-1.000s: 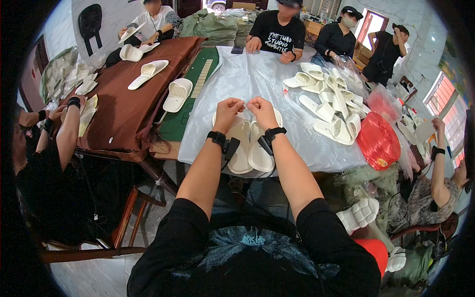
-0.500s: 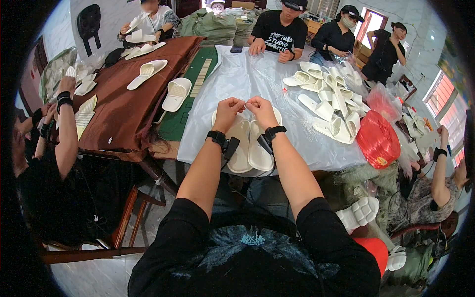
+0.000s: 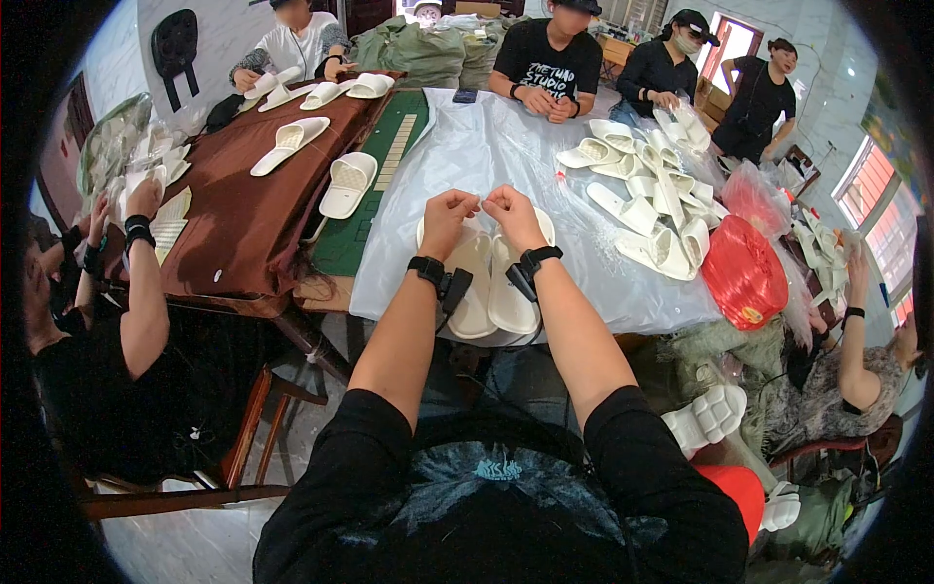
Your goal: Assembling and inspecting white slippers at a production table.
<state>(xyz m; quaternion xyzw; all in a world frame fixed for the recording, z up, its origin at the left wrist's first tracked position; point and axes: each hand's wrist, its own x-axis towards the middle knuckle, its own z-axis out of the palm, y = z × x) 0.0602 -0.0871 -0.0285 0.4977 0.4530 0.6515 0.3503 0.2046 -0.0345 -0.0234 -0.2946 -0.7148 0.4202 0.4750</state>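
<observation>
My left hand (image 3: 449, 220) and my right hand (image 3: 516, 218) are raised over the near part of the sheeted table, fingertips almost meeting. Each has thumb and fingers pinched together. Whatever is between them is too fine to make out. Beneath and just behind my hands lie two off-white slide slippers side by side: the left slipper (image 3: 471, 285) and the right slipper (image 3: 512, 304). My hands and wrists cover part of their straps. Black devices are strapped to both wrists. To the right of my right hand, thin clear plastic strands (image 3: 605, 255) are scattered on the sheet.
Right of me rise a heap of white slippers (image 3: 671, 248) and a red plastic-wrapped bundle (image 3: 744, 273). A single slipper (image 3: 348, 185) rests on the green mat (image 3: 341, 248). Several slippers lie on the brown-covered table (image 3: 219, 234) at left. Co-workers sit or stand around.
My hands stay nearly in place, still pinched. Across the table, a co-worker's hands have come together. At the far left, a co-worker has set slippers down on the brown cover.
</observation>
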